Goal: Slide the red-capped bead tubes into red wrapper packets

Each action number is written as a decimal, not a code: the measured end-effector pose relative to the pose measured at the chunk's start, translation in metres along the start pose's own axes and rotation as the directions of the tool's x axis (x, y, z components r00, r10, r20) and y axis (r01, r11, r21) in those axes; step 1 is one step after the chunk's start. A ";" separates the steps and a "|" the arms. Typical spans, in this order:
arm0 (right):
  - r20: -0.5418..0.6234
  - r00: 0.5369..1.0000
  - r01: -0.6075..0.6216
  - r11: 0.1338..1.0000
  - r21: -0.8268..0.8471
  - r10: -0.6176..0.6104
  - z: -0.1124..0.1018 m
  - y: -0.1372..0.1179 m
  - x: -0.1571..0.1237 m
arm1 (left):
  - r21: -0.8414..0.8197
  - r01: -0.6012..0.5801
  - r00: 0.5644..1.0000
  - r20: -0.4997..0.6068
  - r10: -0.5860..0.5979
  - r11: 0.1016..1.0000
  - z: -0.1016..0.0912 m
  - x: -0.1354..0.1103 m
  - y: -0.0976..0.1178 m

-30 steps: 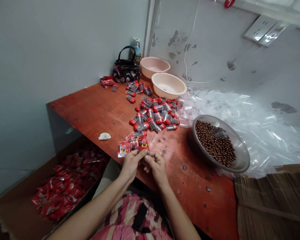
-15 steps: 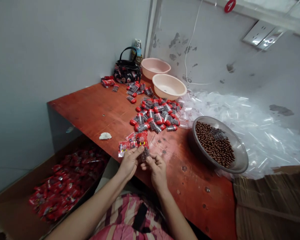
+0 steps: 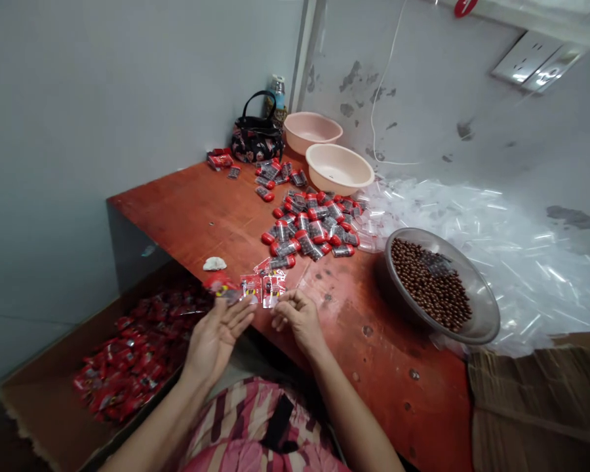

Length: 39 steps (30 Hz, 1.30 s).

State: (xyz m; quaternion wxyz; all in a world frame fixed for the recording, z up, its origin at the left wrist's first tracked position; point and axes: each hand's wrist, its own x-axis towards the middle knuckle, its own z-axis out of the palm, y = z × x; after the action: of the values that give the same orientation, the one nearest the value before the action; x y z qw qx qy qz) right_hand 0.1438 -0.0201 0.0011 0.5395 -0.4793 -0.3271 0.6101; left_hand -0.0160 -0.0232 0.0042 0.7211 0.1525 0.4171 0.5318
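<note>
Packets [image 3: 274, 287] on table [image 3: 177, 213] near edge, containers [image 3: 317, 231] behind, basins [image 3: 341, 167] beyond, bowl [image 3: 478, 301] right (balls [image 3: 427, 288] inside), carton [image 3: 39, 410] below left

Dim, cool light; glare on plastic heap [image 3: 516, 255]; box [image 3: 42, 400] shadowed; red packet [image 3: 219, 285] motion-blurred.

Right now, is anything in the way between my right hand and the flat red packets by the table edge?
Nothing visible stands between your right hand and the flat red packets right beside it. Your left hand is farther left, near a blurred red packet.
</note>
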 end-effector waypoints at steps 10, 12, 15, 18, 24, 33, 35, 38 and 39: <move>-0.086 0.995 0.024 0.981 -0.194 -0.041 -0.026 -0.006 -0.008 | 0.785 -0.619 0.707 0.564 0.427 -0.014 0.014 0.044 -0.022; -0.084 0.995 0.035 0.972 -0.233 -0.056 -0.025 -0.007 -0.010 | 0.762 -0.607 0.656 0.641 0.399 -0.226 0.018 0.055 -0.027; -0.079 0.992 0.075 0.952 -0.296 -0.103 -0.025 -0.010 -0.009 | 0.722 -0.586 0.611 0.692 0.384 -0.369 0.016 0.060 -0.032; -0.096 0.979 0.127 0.911 -0.393 -0.177 -0.023 -0.010 -0.002 | 0.692 -0.594 0.556 0.722 0.412 -0.411 0.013 0.058 -0.035; -0.106 0.975 0.150 0.931 -0.333 -0.195 -0.016 -0.009 0.018 | 0.661 -0.702 0.501 0.722 0.477 -0.264 0.019 0.050 -0.033; 0.123 0.989 0.116 0.942 -0.315 -0.081 -0.022 -0.027 0.033 | 0.495 -0.129 0.957 0.288 -0.022 0.859 0.037 0.038 -0.011; 0.119 0.980 0.200 0.829 -0.523 -0.161 -0.026 -0.036 0.044 | 0.407 -0.028 0.965 0.248 -0.081 0.913 0.039 0.039 -0.010; -0.006 0.919 0.189 0.454 -0.871 -0.394 -0.030 -0.052 0.068 | 0.392 0.002 0.983 0.167 -0.073 0.920 0.039 0.039 -0.012; -0.050 0.896 0.107 0.324 -0.940 -0.441 -0.031 -0.056 0.077 | 0.393 0.013 0.985 0.151 -0.078 0.919 0.038 0.039 -0.012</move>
State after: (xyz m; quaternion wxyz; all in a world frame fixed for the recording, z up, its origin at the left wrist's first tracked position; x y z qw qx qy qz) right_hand 0.1952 0.0630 0.0249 0.3188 -0.7188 -0.6014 0.1417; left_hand 0.0243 0.0152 0.0019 0.7202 0.3267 0.4575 0.4065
